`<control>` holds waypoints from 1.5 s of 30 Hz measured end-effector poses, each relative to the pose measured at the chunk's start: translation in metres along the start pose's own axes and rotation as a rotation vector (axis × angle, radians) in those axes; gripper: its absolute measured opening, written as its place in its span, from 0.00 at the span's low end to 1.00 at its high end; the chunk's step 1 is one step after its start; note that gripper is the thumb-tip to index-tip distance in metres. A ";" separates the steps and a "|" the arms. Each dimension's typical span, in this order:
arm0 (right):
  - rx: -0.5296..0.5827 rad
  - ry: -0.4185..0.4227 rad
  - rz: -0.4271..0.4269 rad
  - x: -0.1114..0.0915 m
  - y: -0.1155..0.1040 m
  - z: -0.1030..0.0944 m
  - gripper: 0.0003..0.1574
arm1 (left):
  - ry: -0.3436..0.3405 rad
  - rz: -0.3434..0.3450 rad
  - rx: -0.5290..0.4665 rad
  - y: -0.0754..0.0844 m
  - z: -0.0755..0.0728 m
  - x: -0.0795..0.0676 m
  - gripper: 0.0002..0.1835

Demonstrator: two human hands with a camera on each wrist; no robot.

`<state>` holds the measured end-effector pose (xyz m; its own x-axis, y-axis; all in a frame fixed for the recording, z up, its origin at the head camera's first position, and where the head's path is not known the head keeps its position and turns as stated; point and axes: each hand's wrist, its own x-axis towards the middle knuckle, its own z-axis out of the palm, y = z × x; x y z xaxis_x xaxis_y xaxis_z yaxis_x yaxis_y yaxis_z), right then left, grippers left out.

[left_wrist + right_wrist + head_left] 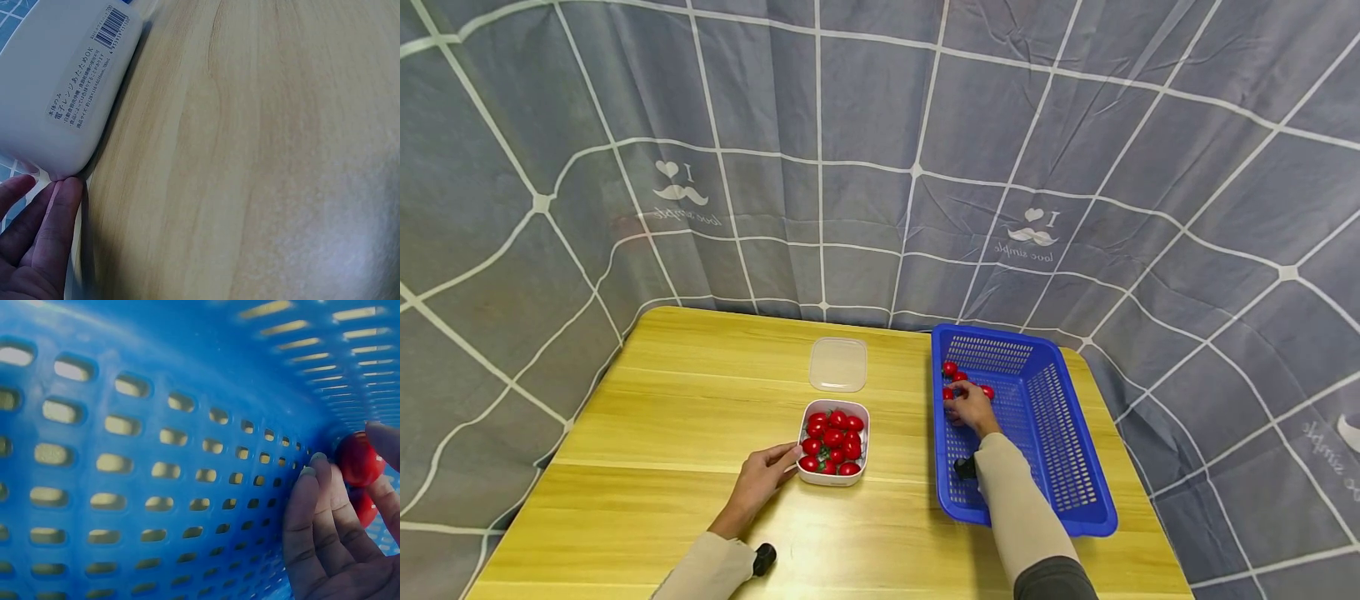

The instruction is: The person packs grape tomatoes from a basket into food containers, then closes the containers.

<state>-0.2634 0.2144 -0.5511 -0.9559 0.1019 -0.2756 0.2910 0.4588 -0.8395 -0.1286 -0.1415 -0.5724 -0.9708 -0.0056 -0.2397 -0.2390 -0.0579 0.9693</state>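
Observation:
A white plastic box [832, 479] full of red cherry tomatoes [833, 437] stands on the table. Against its left side rest the fingertips of my left hand [762, 481], the fingers nearly straight. The left wrist view shows a printed label [87, 69] on the box wall and those fingers [59, 219] at its lower corner. Inside the blue basket [942, 467], near its left wall, my right hand [972, 408] pinches a cherry tomato [357, 459] between thumb and finger. Another tomato [364, 506] lies just below, partly hidden. Several more tomatoes [950, 368] lie around the hand.
A translucent square lid [838, 364] lies flat behind the white box. The wooden table [700, 392] ends at a grey checked curtain [865, 200] at the back and sides. The basket's tall slotted walls surround my right hand.

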 end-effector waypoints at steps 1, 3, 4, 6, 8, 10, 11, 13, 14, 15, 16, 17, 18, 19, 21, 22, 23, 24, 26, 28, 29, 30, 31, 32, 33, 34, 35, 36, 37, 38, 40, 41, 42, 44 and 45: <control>0.006 -0.003 -0.002 0.000 0.000 0.000 0.21 | -0.002 0.001 -0.001 0.000 0.000 0.000 0.21; 0.014 -0.012 -0.012 0.000 0.001 -0.001 0.21 | -0.004 0.002 -0.003 0.000 0.000 0.000 0.22; 0.020 -0.014 -0.013 0.000 0.001 -0.002 0.20 | -0.005 0.002 -0.004 0.000 0.000 0.000 0.22; 0.030 -0.016 -0.009 0.001 0.001 -0.003 0.19 | -0.003 0.002 -0.003 -0.001 0.000 0.001 0.22; 0.031 -0.023 -0.011 0.000 0.001 -0.004 0.18 | -0.001 0.003 -0.001 -0.001 0.000 0.001 0.22; 0.039 -0.030 -0.008 -0.001 0.001 -0.005 0.17 | -0.001 0.003 0.000 -0.001 0.000 0.001 0.22; 0.041 -0.036 -0.012 -0.001 0.000 -0.006 0.17 | -0.001 0.003 0.001 -0.001 0.000 0.001 0.22; 0.055 -0.058 -0.024 -0.003 -0.001 -0.008 0.17 | 0.001 0.001 0.000 -0.001 0.000 0.000 0.22; 0.071 -0.069 -0.028 -0.004 -0.001 -0.009 0.17 | 0.000 -0.001 0.001 -0.001 0.000 0.000 0.22; 0.084 -0.081 -0.035 -0.005 -0.002 -0.011 0.18 | 0.000 -0.002 0.001 -0.001 0.000 -0.001 0.22; 0.097 -0.094 -0.045 -0.006 -0.003 -0.013 0.18 | -0.001 -0.002 0.004 -0.001 0.000 -0.001 0.22; 0.105 -0.104 -0.055 -0.007 -0.003 -0.015 0.18 | 0.001 -0.004 0.005 0.000 0.000 -0.002 0.22; 0.115 -0.115 -0.064 -0.007 -0.004 -0.017 0.19 | 0.003 -0.005 0.006 0.000 0.000 -0.002 0.22; 0.125 -0.127 -0.077 -0.007 -0.005 -0.019 0.19 | 0.002 -0.006 0.008 0.000 0.000 -0.002 0.22; 0.147 -0.142 -0.096 -0.008 -0.007 -0.023 0.20 | 0.004 -0.006 0.007 0.000 0.000 -0.001 0.23; 0.157 -0.149 -0.106 -0.009 -0.008 -0.024 0.20 | 0.004 -0.006 0.006 0.000 0.000 -0.001 0.23; 0.166 -0.153 -0.112 -0.010 -0.010 -0.026 0.20 | 0.004 -0.007 0.004 0.000 0.000 0.000 0.23; 0.173 -0.159 -0.121 -0.011 -0.011 -0.028 0.21 | 0.004 -0.007 0.004 0.000 0.000 0.000 0.23; 0.182 -0.162 -0.134 -0.015 -0.016 -0.031 0.21 | 0.003 -0.009 0.008 0.000 0.000 0.001 0.23; 0.179 -0.157 -0.144 -0.019 -0.020 -0.033 0.21 | 0.003 -0.013 0.012 0.000 0.001 0.001 0.23; 0.178 -0.156 -0.152 -0.021 -0.023 -0.034 0.21 | 0.004 -0.014 0.014 0.000 0.001 0.001 0.23; 0.173 -0.158 -0.167 -0.023 -0.025 -0.034 0.21 | 0.008 -0.015 0.016 0.000 0.001 0.001 0.23; 0.171 -0.157 -0.180 -0.025 -0.028 -0.035 0.21 | 0.008 -0.016 0.014 0.000 0.001 0.001 0.23; 0.165 -0.156 -0.193 -0.028 -0.030 -0.036 0.21 | 0.008 -0.016 0.013 0.000 0.001 0.001 0.23; 0.165 -0.150 -0.200 -0.030 -0.032 -0.036 0.21 | 0.007 -0.017 0.011 0.000 0.002 0.001 0.23; 0.157 -0.146 -0.212 -0.032 -0.034 -0.036 0.21 | 0.008 -0.019 0.007 -0.001 0.002 0.001 0.23; 0.152 -0.143 -0.223 -0.035 -0.036 -0.037 0.21 | 0.007 -0.019 0.005 -0.001 0.002 0.001 0.23; 0.143 -0.144 -0.235 -0.038 -0.038 -0.037 0.21 | 0.007 -0.019 0.003 -0.001 0.002 0.001 0.23; 0.136 -0.138 -0.236 -0.040 -0.040 -0.037 0.22 | 0.007 -0.020 0.003 -0.001 0.002 0.001 0.23; 0.133 -0.131 -0.235 -0.043 -0.042 -0.037 0.22 | 0.008 -0.020 0.003 -0.002 0.002 0.001 0.23; 0.137 -0.129 -0.244 -0.048 -0.045 -0.036 0.22 | 0.011 -0.019 0.001 -0.002 0.002 0.001 0.23; 0.141 -0.132 -0.252 -0.050 -0.047 -0.036 0.23 | 0.011 -0.017 0.001 -0.002 0.002 0.001 0.23; 0.144 -0.130 -0.257 -0.053 -0.049 -0.036 0.23 | 0.012 -0.017 0.001 -0.002 0.002 0.001 0.23; 0.151 -0.126 -0.268 -0.059 -0.055 -0.034 0.23 | 0.011 -0.018 -0.001 -0.002 0.001 0.001 0.23; 0.153 -0.132 -0.279 -0.061 -0.058 -0.034 0.23 | 0.011 -0.020 -0.001 -0.002 0.001 0.001 0.23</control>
<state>-0.2235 0.2117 -0.4702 -0.9889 -0.1283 -0.0754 0.0316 0.3140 -0.9489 -0.1293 -0.1403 -0.5741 -0.9657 -0.0153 -0.2592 -0.2579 -0.0593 0.9644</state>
